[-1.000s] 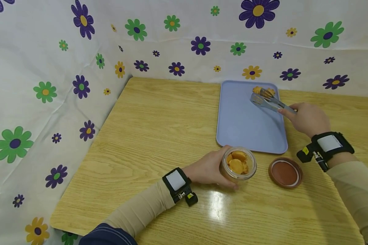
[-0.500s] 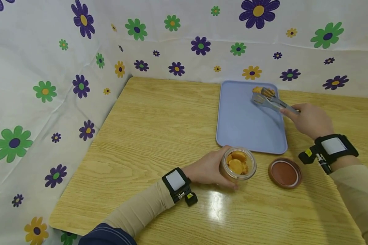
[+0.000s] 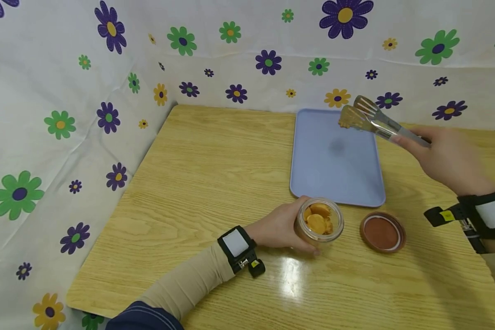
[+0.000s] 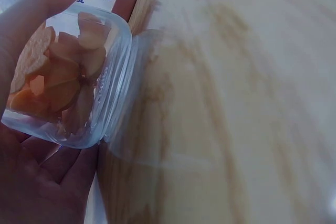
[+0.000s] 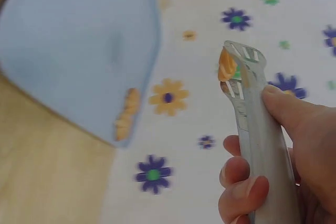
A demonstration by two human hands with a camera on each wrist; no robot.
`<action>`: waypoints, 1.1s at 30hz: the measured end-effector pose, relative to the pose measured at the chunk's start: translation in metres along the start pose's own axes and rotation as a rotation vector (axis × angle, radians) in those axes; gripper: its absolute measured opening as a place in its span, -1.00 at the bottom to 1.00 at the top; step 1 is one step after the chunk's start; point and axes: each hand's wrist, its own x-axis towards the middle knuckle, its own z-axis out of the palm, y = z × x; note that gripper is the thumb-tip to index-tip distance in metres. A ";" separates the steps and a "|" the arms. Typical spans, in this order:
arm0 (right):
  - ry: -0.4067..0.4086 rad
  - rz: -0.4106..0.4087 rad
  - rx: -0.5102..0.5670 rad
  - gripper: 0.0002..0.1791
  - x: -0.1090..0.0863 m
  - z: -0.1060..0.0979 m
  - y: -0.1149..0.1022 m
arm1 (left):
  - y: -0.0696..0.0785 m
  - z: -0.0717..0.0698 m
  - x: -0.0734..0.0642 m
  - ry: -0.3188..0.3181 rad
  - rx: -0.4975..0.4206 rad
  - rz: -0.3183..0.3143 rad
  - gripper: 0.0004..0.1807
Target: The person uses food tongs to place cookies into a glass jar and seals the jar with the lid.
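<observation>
My left hand (image 3: 281, 225) is wrapped around a clear glass jar (image 3: 313, 231) standing on the table, thumb on one side and fingers on the other. Orange-yellow cookies (image 4: 60, 72) fill much of the jar, whose mouth is uncovered. My right hand (image 3: 449, 156) grips metal tongs (image 3: 389, 127) by the handle, raised over the tray's far right corner. Between the tong tips, the right wrist view shows a small orange cookie (image 5: 227, 65). More cookies (image 5: 126, 116) lie on the blue tray (image 3: 334, 169) at that corner, partly covered by the tongs in the head view.
A brown round lid (image 3: 382, 232) lies inside up, right of the jar and in front of the tray. The wood-grain table (image 3: 214, 169) meets a flower-print cloth (image 3: 247, 41) along its back and left sides.
My right hand has lifted the tongs off the tray and drawn back to the right, with a cookie between the tips. The left hand and jar stay in place.
</observation>
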 end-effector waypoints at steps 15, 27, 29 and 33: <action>0.402 -0.235 0.161 -0.64 -0.071 -0.055 -0.034 | 0.002 -0.001 0.001 -0.005 -0.021 0.011 0.05; 0.194 -0.341 0.016 -0.67 -0.121 -0.036 -0.046 | -0.001 -0.001 0.002 -0.002 -0.025 0.031 0.09; 0.153 -0.338 -0.089 -0.64 -0.125 -0.032 -0.044 | -0.001 0.000 0.002 -0.004 -0.027 0.026 0.09; 0.023 -0.289 -0.222 -0.52 -0.128 -0.027 -0.043 | 0.000 0.000 0.002 -0.003 -0.025 0.007 0.10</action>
